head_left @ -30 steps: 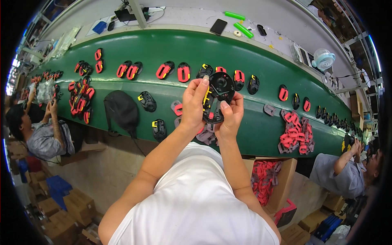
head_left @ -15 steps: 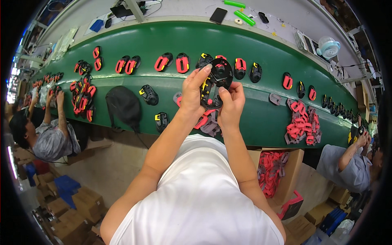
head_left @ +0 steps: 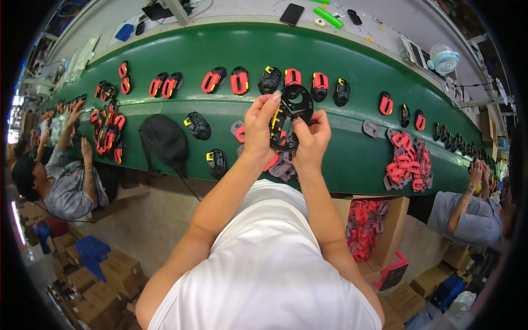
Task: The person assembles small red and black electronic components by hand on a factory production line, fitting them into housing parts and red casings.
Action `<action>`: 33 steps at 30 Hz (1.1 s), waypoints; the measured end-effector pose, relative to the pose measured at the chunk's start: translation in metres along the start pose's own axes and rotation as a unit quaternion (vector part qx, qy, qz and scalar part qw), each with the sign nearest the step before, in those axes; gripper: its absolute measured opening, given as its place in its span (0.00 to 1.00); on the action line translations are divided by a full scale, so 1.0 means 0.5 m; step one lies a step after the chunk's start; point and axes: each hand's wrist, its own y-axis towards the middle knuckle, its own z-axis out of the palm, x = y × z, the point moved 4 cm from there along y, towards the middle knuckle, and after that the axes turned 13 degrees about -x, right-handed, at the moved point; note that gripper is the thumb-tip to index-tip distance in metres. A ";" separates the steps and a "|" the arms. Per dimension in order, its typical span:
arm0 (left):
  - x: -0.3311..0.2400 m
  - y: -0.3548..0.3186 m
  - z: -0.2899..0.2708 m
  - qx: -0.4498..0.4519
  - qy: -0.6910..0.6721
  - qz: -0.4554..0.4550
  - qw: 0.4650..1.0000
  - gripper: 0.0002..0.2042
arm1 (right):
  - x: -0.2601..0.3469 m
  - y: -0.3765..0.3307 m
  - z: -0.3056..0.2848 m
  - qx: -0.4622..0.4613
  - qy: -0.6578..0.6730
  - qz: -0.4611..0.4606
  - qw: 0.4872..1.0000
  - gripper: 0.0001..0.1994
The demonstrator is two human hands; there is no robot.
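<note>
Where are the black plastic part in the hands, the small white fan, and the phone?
black plastic part (head_left: 294, 107), head view, on its round upper plate.
small white fan (head_left: 443, 57), head view, on its round grille.
phone (head_left: 291, 14), head view, on its dark back.

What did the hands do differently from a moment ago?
Hardly anything: both hands, left hand and right hand, still pinch the black plastic part above the green belt. They turned it slightly. The red and black pieces on the belt kept their order.
</note>
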 end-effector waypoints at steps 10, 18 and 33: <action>-0.294 0.284 -0.234 -0.229 0.505 0.398 0.731 0.23 | -0.061 -0.084 -0.047 0.041 -0.333 0.063 0.940 0.17; -0.409 0.604 -0.453 -0.156 0.744 0.446 0.473 0.21 | -0.194 0.003 -0.118 0.011 -0.542 -0.009 0.840 0.16; 0.038 0.222 -0.310 0.109 0.612 0.328 0.712 0.11 | -0.336 0.123 -0.087 0.160 -0.695 -0.065 0.698 0.26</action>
